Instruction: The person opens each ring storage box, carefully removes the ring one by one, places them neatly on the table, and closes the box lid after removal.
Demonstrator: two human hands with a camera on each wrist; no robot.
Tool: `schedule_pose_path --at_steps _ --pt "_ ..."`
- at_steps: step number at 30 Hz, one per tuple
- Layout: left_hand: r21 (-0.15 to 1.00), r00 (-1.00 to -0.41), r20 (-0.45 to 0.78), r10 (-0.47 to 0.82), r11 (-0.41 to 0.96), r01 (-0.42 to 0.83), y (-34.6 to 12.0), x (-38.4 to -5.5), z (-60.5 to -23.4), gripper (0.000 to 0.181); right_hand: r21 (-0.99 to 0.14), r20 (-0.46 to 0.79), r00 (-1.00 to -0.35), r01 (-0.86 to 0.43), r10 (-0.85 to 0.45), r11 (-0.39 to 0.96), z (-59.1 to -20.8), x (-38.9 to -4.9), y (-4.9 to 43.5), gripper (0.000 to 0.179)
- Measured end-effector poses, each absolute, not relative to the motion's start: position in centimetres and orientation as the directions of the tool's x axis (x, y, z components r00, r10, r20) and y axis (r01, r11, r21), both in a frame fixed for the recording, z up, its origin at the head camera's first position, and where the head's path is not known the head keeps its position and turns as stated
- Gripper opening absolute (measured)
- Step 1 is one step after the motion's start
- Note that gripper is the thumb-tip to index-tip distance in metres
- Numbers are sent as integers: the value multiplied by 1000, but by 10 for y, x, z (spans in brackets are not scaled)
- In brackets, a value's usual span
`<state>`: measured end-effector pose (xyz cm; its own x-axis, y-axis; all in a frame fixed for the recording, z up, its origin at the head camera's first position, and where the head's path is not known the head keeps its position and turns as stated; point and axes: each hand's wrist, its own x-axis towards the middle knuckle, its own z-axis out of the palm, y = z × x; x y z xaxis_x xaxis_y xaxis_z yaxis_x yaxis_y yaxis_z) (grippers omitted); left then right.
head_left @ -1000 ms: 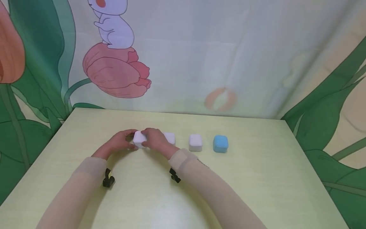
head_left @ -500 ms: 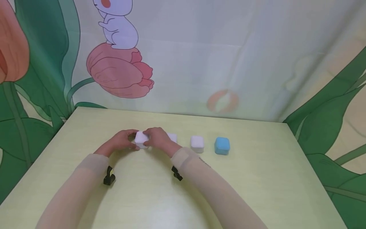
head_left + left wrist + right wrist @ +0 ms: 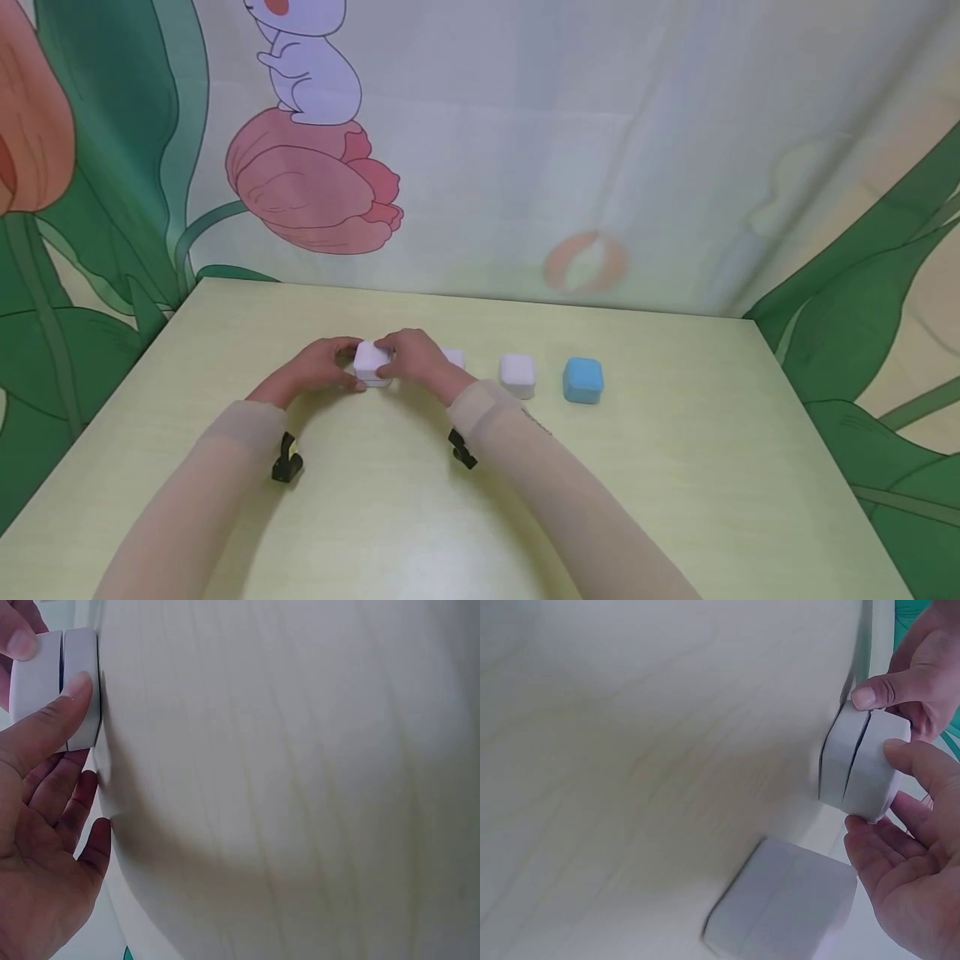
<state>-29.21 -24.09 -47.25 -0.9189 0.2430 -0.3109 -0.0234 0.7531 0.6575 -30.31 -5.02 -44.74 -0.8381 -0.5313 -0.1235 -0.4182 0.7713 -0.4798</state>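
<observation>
A small white rounded box (image 3: 370, 360) sits on the table between both hands. A dark seam parts its upper section, the lid (image 3: 875, 765), from its base (image 3: 843, 754). My left hand (image 3: 318, 367) grips the base from the left, its thumb across the front and its fingers behind. From the other side my right hand (image 3: 420, 362) pinches the lid between thumb and fingers. Just right of it stands a second white box (image 3: 780, 907), partly hidden by the right hand in the head view.
Farther right, a third white box (image 3: 517, 377) and a blue box (image 3: 583, 381) continue the row, spaced apart. The pale wooden table (image 3: 675, 467) ends at a printed curtain (image 3: 480, 167) along the back.
The seam on the held box now shows in the head view, its upper section slightly raised. Both hands keep their hold. The head view has shifted a little.
</observation>
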Motion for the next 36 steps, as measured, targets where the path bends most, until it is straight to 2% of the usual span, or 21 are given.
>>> schedule_pose_path --at_steps 13,27,36 --pt "662 -918 -318 236 749 -37 -242 -291 -471 82 -602 -160 -841 -332 -517 726 -443 -304 -47 49" --pt "673 -911 -332 244 738 -48 -241 -294 -470 77 -650 -192 -839 -280 -510 706 -442 -313 -42 46" --pt "691 -909 -330 255 722 -48 -244 -294 -470 77 -655 -210 -835 -265 -508 707 -443 -315 -41 52"
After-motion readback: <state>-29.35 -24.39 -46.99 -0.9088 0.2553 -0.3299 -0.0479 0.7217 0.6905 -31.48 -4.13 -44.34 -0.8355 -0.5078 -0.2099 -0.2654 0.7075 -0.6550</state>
